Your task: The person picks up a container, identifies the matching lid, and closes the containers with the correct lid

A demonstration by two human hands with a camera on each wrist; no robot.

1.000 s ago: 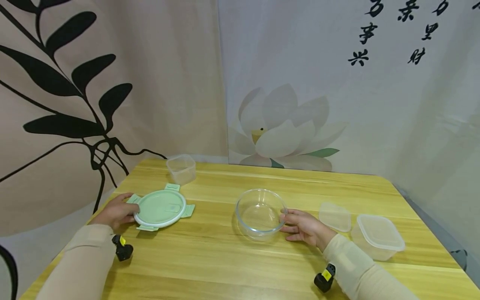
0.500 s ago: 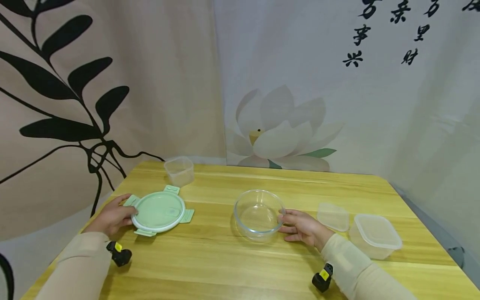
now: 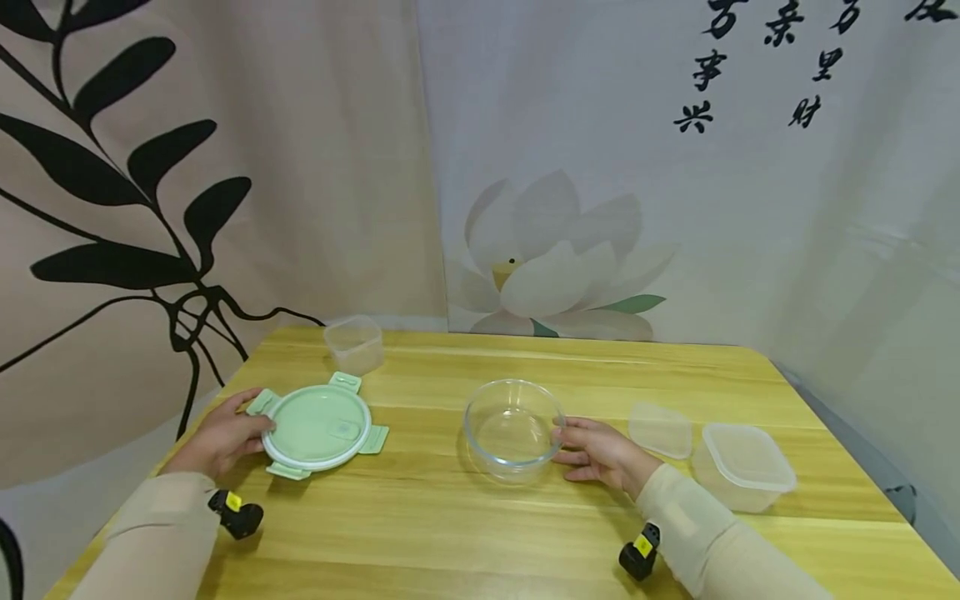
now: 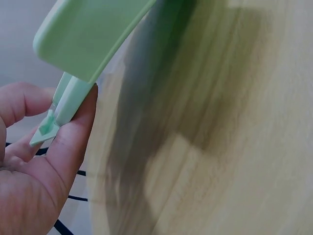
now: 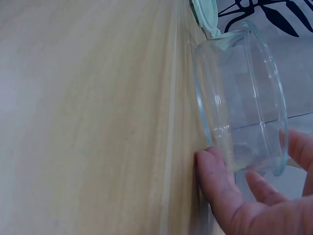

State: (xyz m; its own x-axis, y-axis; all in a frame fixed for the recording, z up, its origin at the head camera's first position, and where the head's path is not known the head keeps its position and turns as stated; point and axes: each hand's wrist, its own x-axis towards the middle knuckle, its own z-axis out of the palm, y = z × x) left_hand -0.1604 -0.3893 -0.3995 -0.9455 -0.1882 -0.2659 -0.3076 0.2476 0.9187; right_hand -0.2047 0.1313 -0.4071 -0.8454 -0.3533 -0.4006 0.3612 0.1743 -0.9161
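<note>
My left hand (image 3: 225, 437) pinches the edge of a round green snap-on lid (image 3: 317, 425), near one of its flaps. In the left wrist view, the thumb and fingers grip the lid (image 4: 95, 41) from both sides, and it is raised above the table. The lid's flaps stick outward. A round clear glass bowl (image 3: 513, 458) stands upright at the middle of the table. Fingers of my right hand (image 3: 603, 454) rest against the bowl's right side, spread apart. One fingertip lies near the rim and another low by the base in the right wrist view.
An uncovered clear plastic container (image 3: 354, 346) stands at the back left. To the right are a flat translucent lid (image 3: 660, 430) and a lidded translucent container (image 3: 744, 467) beside my right forearm. A printed curtain (image 3: 360, 167) hangs behind the wooden table (image 3: 435, 533).
The head view has drifted slightly, shifting the scene a little to the left. Both hands keep nearly the same places on the green lid and the glass bowl.
</note>
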